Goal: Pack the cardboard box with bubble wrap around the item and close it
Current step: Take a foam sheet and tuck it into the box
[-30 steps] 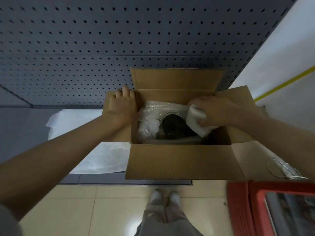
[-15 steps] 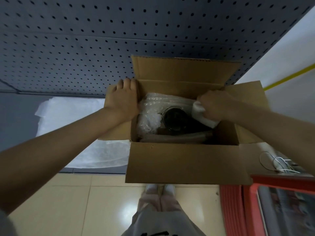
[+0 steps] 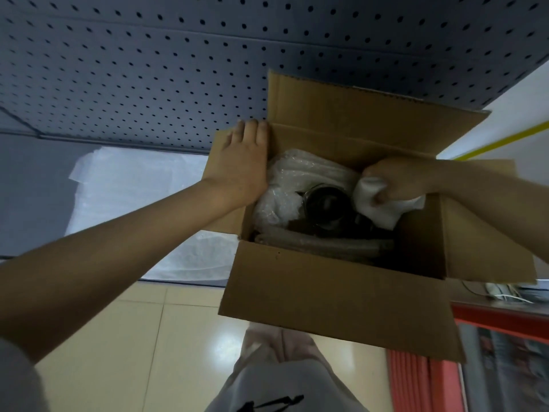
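An open cardboard box [image 3: 332, 289] stands in front of me with all its flaps spread out. Inside sits a dark round item [image 3: 326, 208], with clear bubble wrap [image 3: 285, 188] packed against its left and far sides. My left hand [image 3: 240, 165] lies flat on the box's left flap, fingers together, pressing it down. My right hand [image 3: 395, 181] is fisted around a white wad of wrap [image 3: 383, 206] and holds it inside the box at the item's right side. A brownish roll [image 3: 320, 245] lies along the near inside wall.
A grey pegboard wall [image 3: 148, 69] rises behind the box. White foam sheet [image 3: 133, 188] is spread on the grey surface to the left. A red crate [image 3: 499, 352] sits at the lower right, with white cables [image 3: 502, 292] beside the box. My legs stand on the tiled floor below.
My head has tilted, so the box looks larger and skewed. My right hand has pushed the white wad a little deeper at the item's right. My left hand stays on the left flap.
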{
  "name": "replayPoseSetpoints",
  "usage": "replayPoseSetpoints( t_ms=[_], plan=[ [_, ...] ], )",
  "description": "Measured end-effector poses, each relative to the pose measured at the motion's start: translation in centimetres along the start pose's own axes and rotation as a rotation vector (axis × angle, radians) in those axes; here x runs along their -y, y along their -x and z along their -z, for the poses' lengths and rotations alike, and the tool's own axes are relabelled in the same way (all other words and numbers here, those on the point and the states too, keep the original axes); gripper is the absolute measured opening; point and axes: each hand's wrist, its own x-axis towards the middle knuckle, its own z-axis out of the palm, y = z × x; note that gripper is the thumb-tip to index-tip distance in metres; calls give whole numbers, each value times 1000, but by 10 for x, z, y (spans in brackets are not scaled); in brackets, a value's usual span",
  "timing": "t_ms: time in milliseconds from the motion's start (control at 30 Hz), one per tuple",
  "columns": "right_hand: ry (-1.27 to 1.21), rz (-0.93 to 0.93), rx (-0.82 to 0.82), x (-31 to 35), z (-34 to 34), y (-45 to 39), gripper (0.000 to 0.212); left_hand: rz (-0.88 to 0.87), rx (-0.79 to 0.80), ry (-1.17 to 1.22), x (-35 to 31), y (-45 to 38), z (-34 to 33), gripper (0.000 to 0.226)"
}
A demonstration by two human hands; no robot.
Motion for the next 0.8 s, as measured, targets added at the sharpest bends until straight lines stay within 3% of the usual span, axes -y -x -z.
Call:
replayPoseSetpoints(
  t_ms=[100, 200, 333, 533, 700, 733, 800],
  plan=[
    [-22, -35, -49, 7, -14, 4, 17, -16, 9, 33, -1, 0, 0, 78],
    [-14, -116, -108, 18, -34, 14, 39, -24, 7, 89, -1, 2, 1, 78],
    [131, -122, -130, 26, -43, 19, 44, -2, -10, 168, -5, 5, -1, 78],
    [297, -86, -98, 18, -20, 2, 55, 162, -91, 426, -16, 14, -5, 67],
    [100, 36, -41, 4, -2, -1, 19, 200, -108, 370, -19, 15, -4, 72],
    [57, 53, -17, 0, 2, 1, 22, 204, -111, 353, -19, 15, -3, 73],
    [32, 80, -29, -6, 7, 5, 48, 206, -126, 314, -19, 16, -2, 74]
  ],
)
